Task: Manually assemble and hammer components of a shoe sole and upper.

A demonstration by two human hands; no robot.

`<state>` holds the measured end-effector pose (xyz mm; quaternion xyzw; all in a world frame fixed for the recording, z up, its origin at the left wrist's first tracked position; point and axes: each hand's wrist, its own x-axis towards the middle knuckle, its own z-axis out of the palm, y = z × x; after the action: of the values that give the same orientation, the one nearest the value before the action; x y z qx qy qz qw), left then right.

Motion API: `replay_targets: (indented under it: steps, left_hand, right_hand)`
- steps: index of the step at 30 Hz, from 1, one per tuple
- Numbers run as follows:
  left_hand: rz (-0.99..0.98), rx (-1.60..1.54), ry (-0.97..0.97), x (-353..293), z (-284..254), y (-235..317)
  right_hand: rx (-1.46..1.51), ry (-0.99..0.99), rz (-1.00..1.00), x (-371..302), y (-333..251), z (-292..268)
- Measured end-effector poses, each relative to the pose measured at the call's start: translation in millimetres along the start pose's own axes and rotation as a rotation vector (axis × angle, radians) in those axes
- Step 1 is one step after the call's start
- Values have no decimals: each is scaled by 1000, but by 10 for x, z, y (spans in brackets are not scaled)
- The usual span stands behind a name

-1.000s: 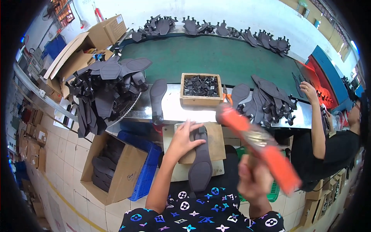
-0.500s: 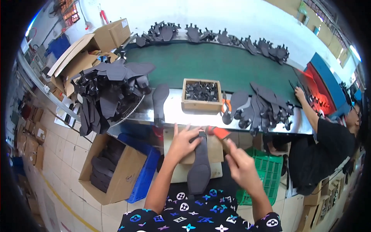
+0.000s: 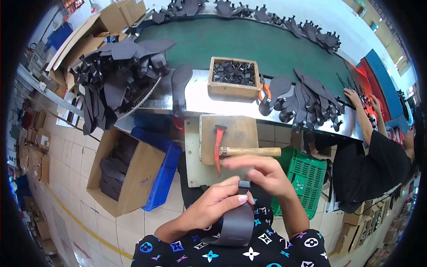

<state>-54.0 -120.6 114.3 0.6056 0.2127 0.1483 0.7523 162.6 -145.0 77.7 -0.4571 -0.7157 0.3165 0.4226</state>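
Note:
My left hand (image 3: pixel 215 202) is closed around a dark grey shoe sole (image 3: pixel 238 227), held close to my body. At the sole's upper end, a small black block-like piece (image 3: pixel 244 184) sticks up past my fingers. To its right, my right hand (image 3: pixel 267 173) is raised with fingers stretched out and the thumb apart, holding nothing. Just beyond that hand lies a hammer (image 3: pixel 231 151) with a red head and a wooden handle. It rests on a worn wooden block (image 3: pixel 242 127), which sits on a pale board (image 3: pixel 193 153).
On the metal bench edge stand a wooden box (image 3: pixel 233 91) of small black pieces, orange-handled pliers (image 3: pixel 265 92) and piled soles (image 3: pixel 307 98). Behind runs a green belt (image 3: pixel 244 40). A loaded basket (image 3: pixel 138 104) is left; a green crate (image 3: pixel 311 173) and a co-worker (image 3: pixel 369 173) are right.
My right hand has let go of the hammer, which now lies on the wooden block. My left hand has lifted the sole off the block and drawn it toward my body, tilting it.

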Motion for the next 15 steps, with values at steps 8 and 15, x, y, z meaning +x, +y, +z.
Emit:
replay_targets:
  steps: [8,15]
  left_hand:
    - [-181,-517,-384,14,91,-25]
    - [-68,-346,-360,-17,155,-47]
  right_hand:
    - [1078,-117,22,-179,-260,188]
    - [912,-28,108,-267,-365,128]
